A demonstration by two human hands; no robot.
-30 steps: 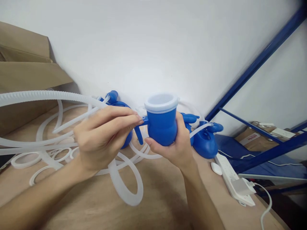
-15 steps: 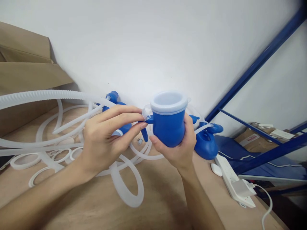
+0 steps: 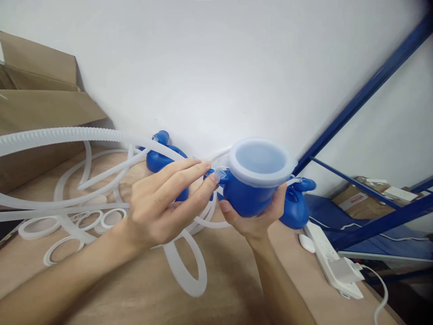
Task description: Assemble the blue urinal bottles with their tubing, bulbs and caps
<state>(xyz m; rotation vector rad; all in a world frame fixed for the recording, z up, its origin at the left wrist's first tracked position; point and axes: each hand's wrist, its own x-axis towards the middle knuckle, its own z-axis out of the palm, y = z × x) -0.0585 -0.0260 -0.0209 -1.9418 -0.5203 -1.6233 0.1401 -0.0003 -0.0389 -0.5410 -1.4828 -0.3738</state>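
The blue cup (image 3: 248,196), capped by a translucent white rim (image 3: 261,163), sits raised above the wooden table (image 3: 216,280), cradled from below in the right hand (image 3: 252,221). It looks light and rubbery, best gripped round its belly. The left hand (image 3: 162,205) pinches what seems a clear tube end (image 3: 219,173) at its side spout. Ribbed white hoses (image 3: 84,134) and a power strip (image 3: 329,259) lie around.

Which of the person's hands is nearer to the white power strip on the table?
Right. The right hand, gripping the blue cup, is just left of the power strip; the left hand is farther left, beyond the cup.
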